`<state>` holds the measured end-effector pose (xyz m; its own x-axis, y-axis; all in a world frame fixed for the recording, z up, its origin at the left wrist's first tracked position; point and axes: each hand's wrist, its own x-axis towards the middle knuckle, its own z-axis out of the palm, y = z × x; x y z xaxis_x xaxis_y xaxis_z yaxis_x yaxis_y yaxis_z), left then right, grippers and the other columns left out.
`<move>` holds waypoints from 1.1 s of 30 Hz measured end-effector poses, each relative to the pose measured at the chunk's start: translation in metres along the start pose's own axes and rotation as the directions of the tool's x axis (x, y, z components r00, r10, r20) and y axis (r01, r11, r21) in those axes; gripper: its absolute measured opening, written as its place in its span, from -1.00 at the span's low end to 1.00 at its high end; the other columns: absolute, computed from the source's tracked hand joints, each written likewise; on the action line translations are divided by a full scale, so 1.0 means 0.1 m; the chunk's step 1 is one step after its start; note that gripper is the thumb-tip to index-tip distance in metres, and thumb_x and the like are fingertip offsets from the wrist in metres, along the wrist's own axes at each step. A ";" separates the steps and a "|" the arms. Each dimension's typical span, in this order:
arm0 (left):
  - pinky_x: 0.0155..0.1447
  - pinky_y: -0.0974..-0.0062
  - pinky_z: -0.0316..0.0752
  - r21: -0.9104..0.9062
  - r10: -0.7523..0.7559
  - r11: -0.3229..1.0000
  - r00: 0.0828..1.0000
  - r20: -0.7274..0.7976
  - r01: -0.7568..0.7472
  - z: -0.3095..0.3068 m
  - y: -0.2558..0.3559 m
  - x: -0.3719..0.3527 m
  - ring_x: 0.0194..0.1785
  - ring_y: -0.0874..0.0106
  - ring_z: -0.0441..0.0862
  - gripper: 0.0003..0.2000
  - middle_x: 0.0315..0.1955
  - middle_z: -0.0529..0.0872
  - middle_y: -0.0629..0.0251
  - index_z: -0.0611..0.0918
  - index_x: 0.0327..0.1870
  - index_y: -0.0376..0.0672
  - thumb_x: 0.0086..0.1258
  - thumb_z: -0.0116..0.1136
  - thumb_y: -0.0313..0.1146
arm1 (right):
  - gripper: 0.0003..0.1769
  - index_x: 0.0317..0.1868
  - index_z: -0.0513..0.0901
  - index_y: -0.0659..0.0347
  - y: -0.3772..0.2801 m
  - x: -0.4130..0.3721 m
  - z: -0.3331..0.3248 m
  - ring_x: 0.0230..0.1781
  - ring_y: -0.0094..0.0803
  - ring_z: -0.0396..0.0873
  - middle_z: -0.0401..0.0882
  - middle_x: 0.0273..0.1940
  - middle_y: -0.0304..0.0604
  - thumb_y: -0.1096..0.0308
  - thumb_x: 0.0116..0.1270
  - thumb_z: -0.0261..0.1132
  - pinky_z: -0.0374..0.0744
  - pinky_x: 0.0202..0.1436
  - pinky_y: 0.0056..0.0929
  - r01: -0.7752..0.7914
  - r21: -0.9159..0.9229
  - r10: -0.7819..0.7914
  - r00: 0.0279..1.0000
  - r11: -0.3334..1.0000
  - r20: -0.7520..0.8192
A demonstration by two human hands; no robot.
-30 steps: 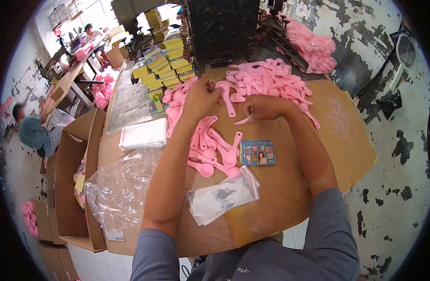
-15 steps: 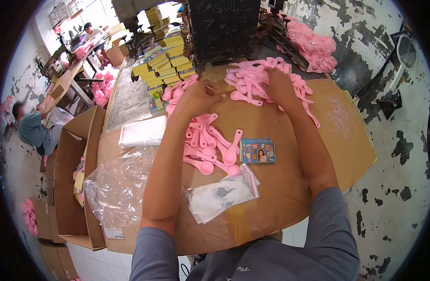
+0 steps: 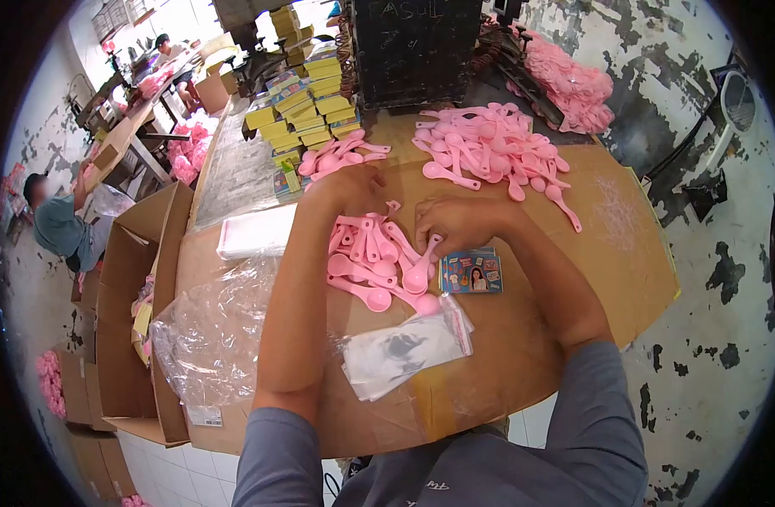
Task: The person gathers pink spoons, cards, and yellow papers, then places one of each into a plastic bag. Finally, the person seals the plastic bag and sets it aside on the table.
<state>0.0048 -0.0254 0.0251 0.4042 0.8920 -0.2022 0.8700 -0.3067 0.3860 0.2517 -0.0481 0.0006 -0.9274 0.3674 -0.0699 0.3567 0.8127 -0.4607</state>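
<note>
My left hand (image 3: 358, 190) is bent over the far side of the near heap of pink plastic measuring spoons (image 3: 366, 270); its fingertips are mostly hidden. Close by, my right hand (image 3: 459, 221) has curled fingers pointing down at the heap's right edge. They meet the handle end of one pink spoon (image 3: 417, 277); whatever is inside the fingers is hidden. Just below this hand lies a small stack of blue printed cards (image 3: 472, 272). Clear plastic sleeves (image 3: 404, 351) lie in front of the spoons.
A larger spoon pile (image 3: 497, 148) lies at the back right, a smaller one (image 3: 341, 154) behind my left hand. Yellow-edged card stacks (image 3: 307, 110) stand behind it. At left are a white sleeve stack (image 3: 256, 232), crumpled plastic (image 3: 210, 338) and an open carton (image 3: 138, 321). Two people sit farther left.
My right hand has come from the back right spoon pile toward me and left, to the near heap. My left hand has shifted slightly toward me. The cards and sleeves stay put.
</note>
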 end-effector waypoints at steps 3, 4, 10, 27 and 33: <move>0.30 0.35 0.57 -0.028 -0.006 1.000 1.000 0.014 0.007 0.04 -0.08 0.06 0.22 0.19 0.70 -0.22 0.15 0.75 0.00 0.62 0.26 -0.28 0.14 0.52 0.14 | -0.83 -0.26 0.72 0.16 0.13 0.00 0.03 -0.04 -0.21 0.60 0.62 -0.21 -0.17 0.42 0.11 0.49 0.55 0.07 -0.23 -0.073 0.036 0.074 0.997 0.997 -0.024; 0.30 0.35 0.57 -0.020 0.002 1.000 1.000 0.018 -0.001 0.06 -0.11 0.09 0.22 0.19 0.70 -0.22 0.14 0.75 0.00 0.62 0.26 -0.28 0.14 0.52 0.13 | -0.83 -0.26 0.72 0.16 0.17 -0.01 0.03 -0.05 -0.22 0.61 0.63 -0.22 -0.17 0.42 0.12 0.48 0.55 0.07 -0.22 -0.107 0.019 0.107 0.993 0.994 -0.056; 0.30 0.36 0.58 -0.034 0.052 0.998 0.996 0.066 -0.050 0.08 -0.08 0.09 0.22 0.19 0.71 -0.26 0.16 0.75 0.00 0.62 0.27 -0.28 0.07 0.55 -0.02 | -0.78 -0.17 0.72 0.19 0.32 -0.07 -0.03 0.01 -0.18 0.61 0.65 -0.15 -0.14 0.46 0.12 0.44 0.56 0.11 -0.17 -0.226 0.015 0.225 0.960 0.974 -0.167; 0.35 0.32 0.56 0.072 -0.003 0.997 1.000 -0.022 0.004 0.23 0.01 0.15 0.30 0.15 0.66 -0.23 0.24 0.69 0.00 0.59 0.29 -0.27 -0.01 0.61 -0.17 | -0.59 0.14 0.63 0.21 0.34 0.02 -0.01 0.13 -0.17 0.59 0.65 0.07 -0.05 0.50 0.26 0.39 0.56 0.20 -0.23 0.096 0.346 -0.036 0.984 0.933 -0.176; 0.34 0.28 0.55 0.089 0.014 0.996 0.999 0.033 -0.017 0.18 -0.05 0.16 0.27 0.14 0.67 -0.17 0.22 0.71 0.11 0.62 0.31 -0.16 -0.06 0.62 -0.02 | -0.62 0.14 0.71 0.22 0.22 0.06 0.10 0.09 -0.18 0.58 0.65 0.07 -0.04 0.43 0.29 0.42 0.54 0.18 -0.29 0.126 0.014 -0.120 0.969 0.992 -0.218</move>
<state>0.0119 -0.0153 0.0040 0.4257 0.8762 -0.2258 0.8846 -0.3504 0.3077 0.2524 -0.0322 -0.0185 -0.9165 0.3572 0.1802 0.2357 0.8460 -0.4783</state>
